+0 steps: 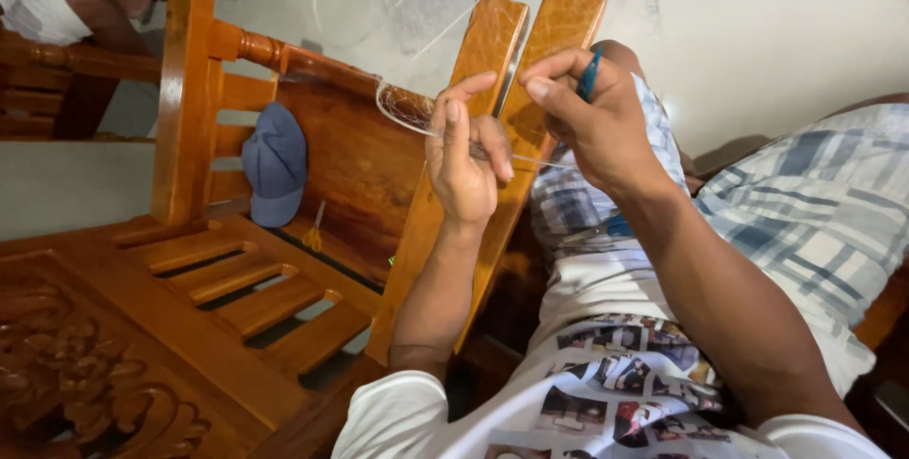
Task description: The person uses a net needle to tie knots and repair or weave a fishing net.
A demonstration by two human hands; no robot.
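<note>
Printed cotton shirt point(606, 393) nearest; left hand point(462, 161) grip pinching thin clear line point(402, 118); right hand point(597, 118) grip clamping slim blue tool point(588, 76).

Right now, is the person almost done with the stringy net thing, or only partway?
Partway, it seems. Done: a small bunch of clear mesh already hangs at the wooden chair arm. In hand: the left hand pinches the thin line, and the right hand holds a blue tool. Left: loose line trails over the floor, so more likely remains; how much can't be told.
</note>
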